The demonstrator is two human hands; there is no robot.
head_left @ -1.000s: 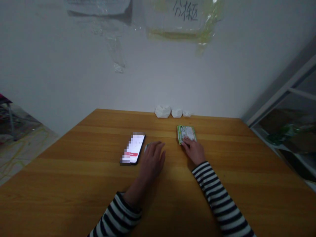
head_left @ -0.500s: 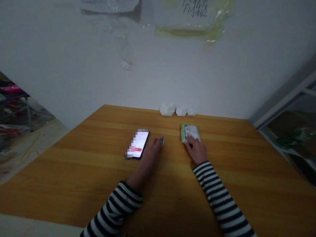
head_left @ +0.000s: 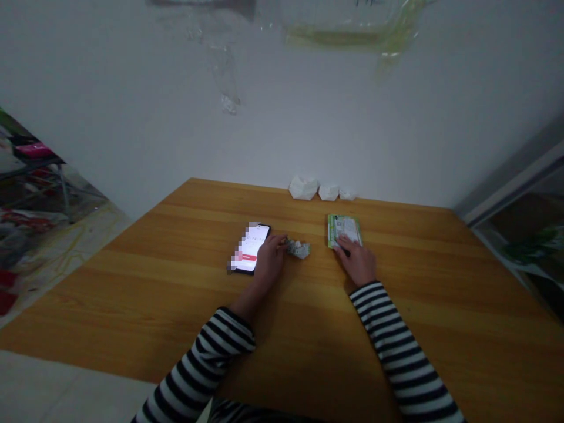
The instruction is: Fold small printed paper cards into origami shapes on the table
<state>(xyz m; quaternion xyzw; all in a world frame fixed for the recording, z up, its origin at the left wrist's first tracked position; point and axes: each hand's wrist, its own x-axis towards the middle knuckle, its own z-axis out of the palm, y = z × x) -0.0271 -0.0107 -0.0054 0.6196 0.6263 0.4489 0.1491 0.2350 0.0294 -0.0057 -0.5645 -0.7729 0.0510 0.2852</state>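
Beside the phone, my left hand (head_left: 271, 256) is closed, its fingertips pinching the left end of a crumpled, grey-green printed scrap of wrapper (head_left: 299, 249). The scrap lies low over the table, between my two hands. To the right, my right hand (head_left: 356, 259) has its fingers on the lower part of a flat green-and-white printed packet (head_left: 347, 226), with the thumb at its near edge. The packet lies flat on the wooden table. Part of its near side is hidden under my fingers.
A lit smartphone (head_left: 250, 249) lies just left of my left hand. Several crumpled white tissues (head_left: 304, 188) line the table's back edge against the wall (head_left: 264, 141). The wooden table (head_left: 145, 282) has its left edge above a cluttered floor.
More of the crumpled scrap now shows, sticking out to the right of my left fingers. My right hand stays on the packet. The view has tilted slightly downward.
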